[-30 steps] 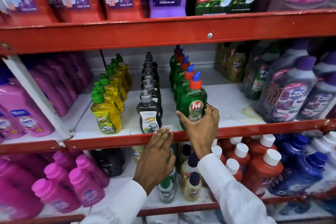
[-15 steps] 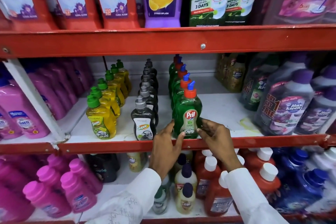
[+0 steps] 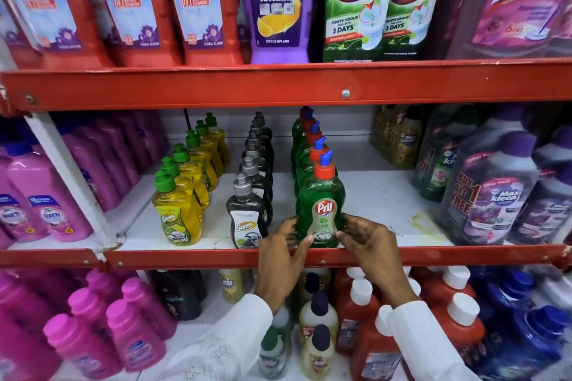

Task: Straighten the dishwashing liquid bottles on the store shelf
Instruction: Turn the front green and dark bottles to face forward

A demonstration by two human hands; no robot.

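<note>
Three rows of dishwashing liquid bottles run back from the front of the middle shelf [image 3: 387, 195]. The front green Pril bottle [image 3: 321, 195], with an orange cap and blue spout, stands upright at the shelf's front edge. My left hand [image 3: 283, 254] touches its lower left side with the fingertips. My right hand [image 3: 366, 241] pinches its lower right side. To the left stand the black Super bottle [image 3: 246, 216] with a grey cap and the yellow Super bottle [image 3: 177, 210] with a green cap, each heading its own row.
A red shelf lip [image 3: 185, 258] runs below the bottles. Large purple Max Kleen bottles [image 3: 492, 195] crowd the right, pink bottles [image 3: 43, 204] the left behind a white upright. Bathroom cleaners fill the shelf above. White-capped red bottles [image 3: 458, 328] stand on the shelf below.
My left hand rose from the red shelf lip to the Pril bottle's left side. My right hand slid down to its lower right. The view moved closer.
</note>
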